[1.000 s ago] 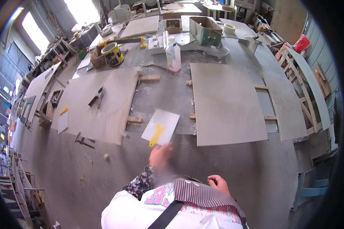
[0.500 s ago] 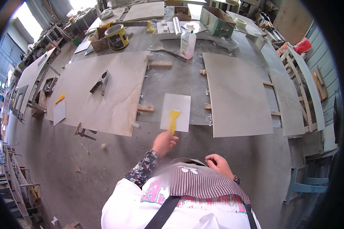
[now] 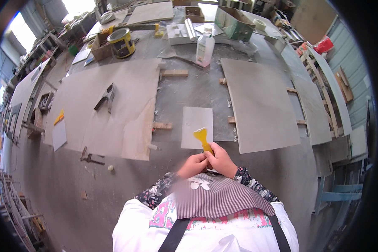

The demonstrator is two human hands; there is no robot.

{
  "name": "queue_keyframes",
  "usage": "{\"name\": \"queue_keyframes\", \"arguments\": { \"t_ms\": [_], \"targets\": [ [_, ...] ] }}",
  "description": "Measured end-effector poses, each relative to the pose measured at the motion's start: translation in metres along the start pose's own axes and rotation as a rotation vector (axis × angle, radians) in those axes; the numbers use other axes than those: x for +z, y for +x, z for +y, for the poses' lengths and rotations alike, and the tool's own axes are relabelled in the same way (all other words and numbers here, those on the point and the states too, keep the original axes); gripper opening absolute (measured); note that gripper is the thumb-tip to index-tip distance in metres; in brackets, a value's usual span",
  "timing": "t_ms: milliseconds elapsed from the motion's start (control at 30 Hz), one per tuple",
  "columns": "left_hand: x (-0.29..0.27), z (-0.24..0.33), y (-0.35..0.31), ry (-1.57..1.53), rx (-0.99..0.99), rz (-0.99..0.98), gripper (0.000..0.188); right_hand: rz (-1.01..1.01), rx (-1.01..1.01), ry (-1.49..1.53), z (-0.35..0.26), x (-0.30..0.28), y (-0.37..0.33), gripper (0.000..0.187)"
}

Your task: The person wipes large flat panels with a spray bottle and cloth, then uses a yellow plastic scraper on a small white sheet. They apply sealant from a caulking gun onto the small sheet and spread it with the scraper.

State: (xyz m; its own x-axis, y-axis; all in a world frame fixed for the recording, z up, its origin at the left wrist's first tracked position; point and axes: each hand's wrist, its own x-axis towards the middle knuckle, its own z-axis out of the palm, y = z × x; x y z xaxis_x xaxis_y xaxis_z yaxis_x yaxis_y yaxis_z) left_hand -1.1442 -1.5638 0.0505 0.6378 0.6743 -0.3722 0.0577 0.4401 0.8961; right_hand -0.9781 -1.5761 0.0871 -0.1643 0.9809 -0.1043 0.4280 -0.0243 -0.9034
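Observation:
In front of my apron a yellow scraper [image 3: 201, 136] stands up from my hands, its wide blade tilted to the upper left. My right hand [image 3: 223, 161] pinches its handle with the thumb on top. Closed at the handle's lower end, my left hand [image 3: 192, 166] meets the right one fingertip to fingertip; the very end of the handle is hidden there. Just beyond the scraper lies a white rectangular sheet [image 3: 193, 119] at the near edge of the grey table [image 3: 189, 92], between two large slabs.
A beige slab [image 3: 126, 90] with a black spring clamp [image 3: 105, 98] lies left; a grey slab [image 3: 260, 105] lies right. Wooden battens [image 3: 174, 73] show between them. Farther back stand a clear bottle [image 3: 205, 48], a paint can [image 3: 122, 43] and a green box [image 3: 235, 25].
The yellow scraper has been lifted off the white sheet and drawn toward me. My right hand has come from beside the apron to join my left at its handle.

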Motion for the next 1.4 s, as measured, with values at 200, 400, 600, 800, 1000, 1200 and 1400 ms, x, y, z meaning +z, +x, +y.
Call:
{"name": "queue_keyframes", "arguments": {
  "t_ms": [200,400,600,800,1000,1200,1400],
  "targets": [
    [-0.035,-0.011,-0.014,-0.238,-0.292,0.294,0.031,0.159,-0.015,-0.21,0.008,-0.008,0.019,0.033],
    [-0.054,-0.019,-0.001,-0.374,-0.158,0.35,0.026,0.052,0.105,-0.411,0.001,-0.008,0.022,0.043],
    [-0.063,-0.023,0.012,-0.344,-0.137,0.367,0.027,-0.115,0.074,-0.693,-0.021,-0.007,0.02,0.037],
    [-0.074,-0.026,0.016,-0.289,-0.088,0.394,0.027,-0.084,-0.13,-0.787,-0.024,0.005,0.047,0.022],
    [-0.081,-0.038,0.022,-0.294,-0.056,0.336,0.025,-0.16,-0.002,-0.857,-0.041,0.013,0.09,0.023],
    [-0.081,-0.041,0.025,-0.261,-0.021,0.32,0.024,-0.152,0.079,-0.872,-0.057,0.019,0.106,0.024],
    [-0.082,-0.033,0.021,0.033,-0.01,0.336,0.026,-0.117,0.108,-0.9,-0.052,0.03,0.121,0.023]
  ]
}}
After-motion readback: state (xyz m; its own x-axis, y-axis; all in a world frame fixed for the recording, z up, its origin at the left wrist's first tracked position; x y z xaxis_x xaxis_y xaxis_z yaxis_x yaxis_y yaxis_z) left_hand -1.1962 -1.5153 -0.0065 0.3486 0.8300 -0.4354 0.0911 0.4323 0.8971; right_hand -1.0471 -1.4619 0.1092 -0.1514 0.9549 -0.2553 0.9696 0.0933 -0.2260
